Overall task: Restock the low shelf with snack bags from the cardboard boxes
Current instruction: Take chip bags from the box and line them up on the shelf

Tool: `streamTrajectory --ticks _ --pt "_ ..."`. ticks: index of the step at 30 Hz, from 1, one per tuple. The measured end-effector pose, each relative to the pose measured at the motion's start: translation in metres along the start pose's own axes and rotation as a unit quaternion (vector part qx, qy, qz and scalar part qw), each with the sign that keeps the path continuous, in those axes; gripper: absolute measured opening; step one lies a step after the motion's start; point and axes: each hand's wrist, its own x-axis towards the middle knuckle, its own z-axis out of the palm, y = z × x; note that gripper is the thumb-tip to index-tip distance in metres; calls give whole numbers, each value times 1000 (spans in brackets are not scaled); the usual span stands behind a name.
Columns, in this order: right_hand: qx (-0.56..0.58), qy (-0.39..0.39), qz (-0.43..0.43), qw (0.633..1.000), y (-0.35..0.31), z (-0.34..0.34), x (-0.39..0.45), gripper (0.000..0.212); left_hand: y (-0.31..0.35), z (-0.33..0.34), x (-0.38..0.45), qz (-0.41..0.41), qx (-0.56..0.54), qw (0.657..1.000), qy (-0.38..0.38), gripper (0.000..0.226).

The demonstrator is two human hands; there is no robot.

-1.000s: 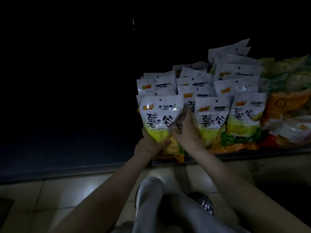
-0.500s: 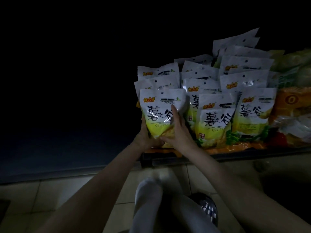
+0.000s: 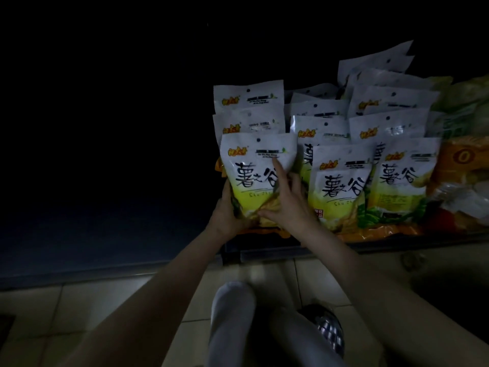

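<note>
The room is very dark; the upper half and the whole left side from nine to twelve o'clock are near black, with no wall or window to make out. A faint bluish sheen lies on a dark flat surface (image 3: 105, 234) at nine o'clock, ending in a pale edge (image 3: 79, 276) that runs slightly uphill to the right. Below it, from six to eight o'clock, is a floor (image 3: 87, 308) of light square tiles with thin dark joints, dimly lit. The floor carries on at four o'clock, where it fades into shadow. A dark patch (image 3: 5, 327) sits at the left edge.
</note>
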Motion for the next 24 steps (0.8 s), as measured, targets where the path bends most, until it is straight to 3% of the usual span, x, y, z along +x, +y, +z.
streamTrajectory --ticks 6,9,14,24 --pt "-99 -42 25 994 5 1 -23 107 -3 8 -11 -114 80 990 -20 93" --pt "-166 -29 -12 986 -6 -2 -22 107 9 2 -7 -123 61 990 -38 103" --pt "-211 -86 -66 971 -3 1 -23 106 23 -7 -3 -26 50 998 -14 114" --pt "-278 -110 -35 954 -12 -31 -38 94 63 -27 -18 -71 179 981 -7 110"
